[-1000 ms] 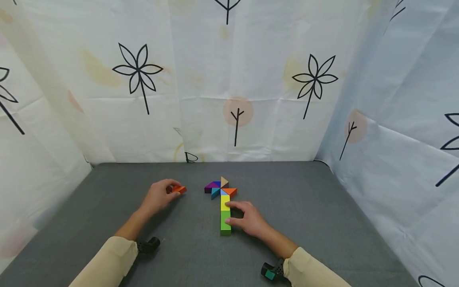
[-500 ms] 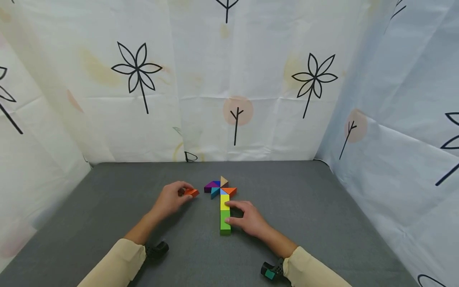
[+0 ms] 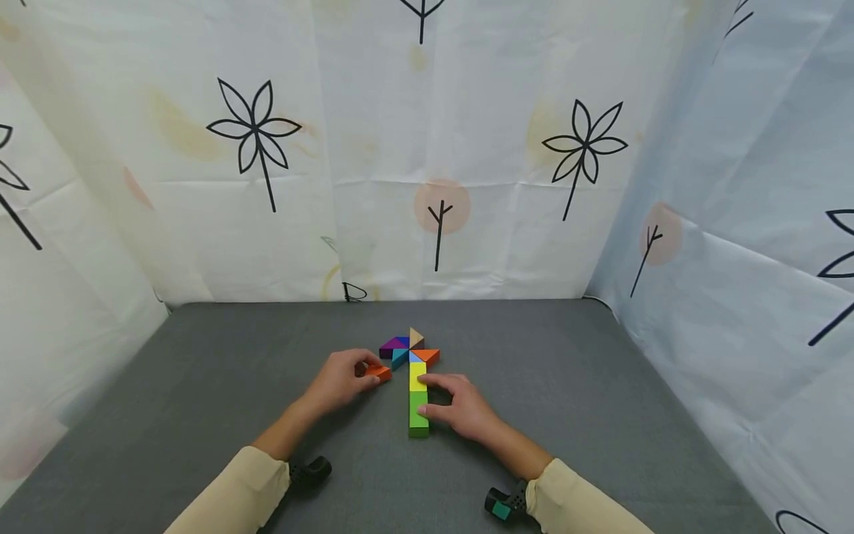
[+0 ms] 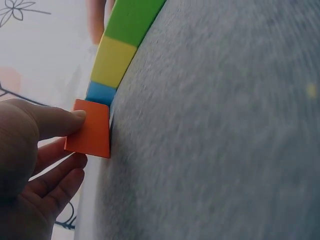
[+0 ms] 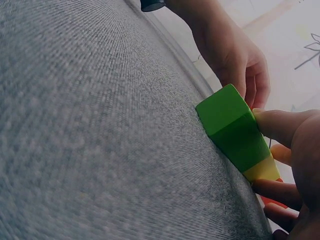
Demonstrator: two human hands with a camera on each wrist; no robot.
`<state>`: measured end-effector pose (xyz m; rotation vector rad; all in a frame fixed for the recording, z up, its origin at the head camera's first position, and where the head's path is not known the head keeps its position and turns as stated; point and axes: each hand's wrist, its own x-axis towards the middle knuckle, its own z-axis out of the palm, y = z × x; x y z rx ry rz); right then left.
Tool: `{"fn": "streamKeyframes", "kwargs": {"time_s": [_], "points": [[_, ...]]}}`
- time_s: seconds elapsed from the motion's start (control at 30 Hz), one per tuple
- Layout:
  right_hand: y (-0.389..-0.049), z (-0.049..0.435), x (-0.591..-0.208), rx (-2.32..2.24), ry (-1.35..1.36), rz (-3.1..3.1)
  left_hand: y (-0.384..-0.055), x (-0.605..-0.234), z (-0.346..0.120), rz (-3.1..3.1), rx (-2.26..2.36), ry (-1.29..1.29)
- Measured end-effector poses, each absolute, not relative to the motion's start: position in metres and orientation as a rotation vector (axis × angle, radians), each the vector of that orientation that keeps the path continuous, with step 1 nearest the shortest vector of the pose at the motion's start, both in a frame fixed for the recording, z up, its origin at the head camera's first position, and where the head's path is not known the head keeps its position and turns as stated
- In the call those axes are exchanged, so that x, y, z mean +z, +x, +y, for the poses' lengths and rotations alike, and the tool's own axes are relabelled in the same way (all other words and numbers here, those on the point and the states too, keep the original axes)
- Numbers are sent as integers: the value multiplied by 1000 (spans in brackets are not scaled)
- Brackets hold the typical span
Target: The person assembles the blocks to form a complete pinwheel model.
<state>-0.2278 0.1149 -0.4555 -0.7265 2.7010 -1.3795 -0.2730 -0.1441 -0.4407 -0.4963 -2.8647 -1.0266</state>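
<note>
My left hand (image 3: 343,380) pinches an orange wooden block (image 4: 91,129) between thumb and fingers. That block is just left of the yellow block (image 3: 417,376), near the blue piece (image 4: 101,93). My right hand (image 3: 467,408) rests against the column from the right. Its index fingertip is on the yellow block and its thumb on the green block (image 5: 237,130), which is end to end with the yellow one. At the column's far end, several triangular pieces meet in a pinwheel: purple (image 3: 394,344), tan (image 3: 416,340), teal (image 3: 399,359) and a second orange one (image 3: 428,356).
Everything lies on a grey cloth-covered table (image 3: 567,386). White printed curtains (image 3: 373,148) rise behind its far edge and on both sides. Each wrist wears a dark camera, such as the right wrist camera (image 3: 505,504).
The left hand has moved right and slightly nearer the person, bringing the orange block from the left to beside the column. The right hand and the other blocks have stayed in place.
</note>
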Motion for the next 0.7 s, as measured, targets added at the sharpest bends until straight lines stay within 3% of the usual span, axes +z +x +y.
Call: {"fn": "streamKeyframes", "kwargs": {"time_s": [0.7], "points": [[-228, 114, -454, -1373, -745, 2700, -264, -437, -156, -2915, -974, -577]]}}
